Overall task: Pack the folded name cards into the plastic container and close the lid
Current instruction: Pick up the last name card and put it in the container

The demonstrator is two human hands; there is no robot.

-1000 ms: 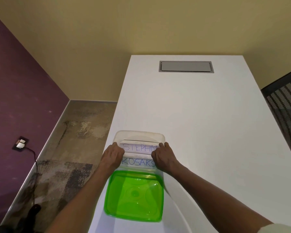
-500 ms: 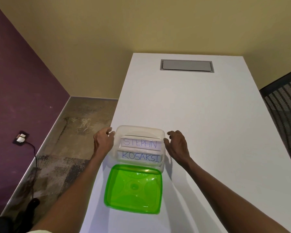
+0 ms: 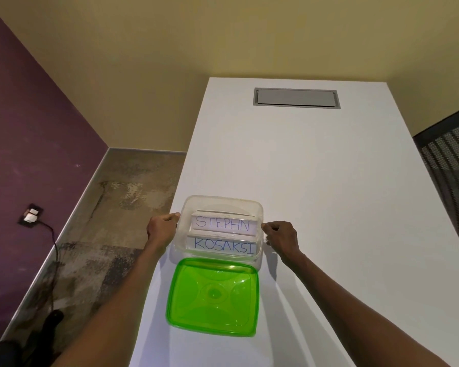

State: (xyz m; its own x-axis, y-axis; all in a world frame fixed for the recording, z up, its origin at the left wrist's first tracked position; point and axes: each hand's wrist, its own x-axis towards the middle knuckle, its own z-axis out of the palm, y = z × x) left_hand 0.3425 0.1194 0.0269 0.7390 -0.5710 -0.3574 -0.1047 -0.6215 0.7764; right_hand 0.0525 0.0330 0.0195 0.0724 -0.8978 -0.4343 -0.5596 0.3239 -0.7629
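A clear plastic container (image 3: 224, 202) stands near the table's left edge. Inside it stand two folded white name cards, one reading STEPHN (image 3: 223, 223) behind one reading KOSAKSI (image 3: 223, 246). The green lid (image 3: 212, 295) lies upside down on the table, touching the container's near side. My left hand (image 3: 161, 229) rests against the container's left wall with its fingers curled. My right hand (image 3: 281, 238) is at the right wall, fingers curled, touching the rim. Neither hand holds a card.
The white table (image 3: 329, 194) stretches away, with a grey cable hatch (image 3: 296, 98) at its far end. A dark mesh chair (image 3: 451, 168) stands at the right. The table's left edge drops to the floor right beside the container.
Both hands left the cards inside the container and moved outward to its left and right walls. Their fingers have curled against the sides since half a second ago.
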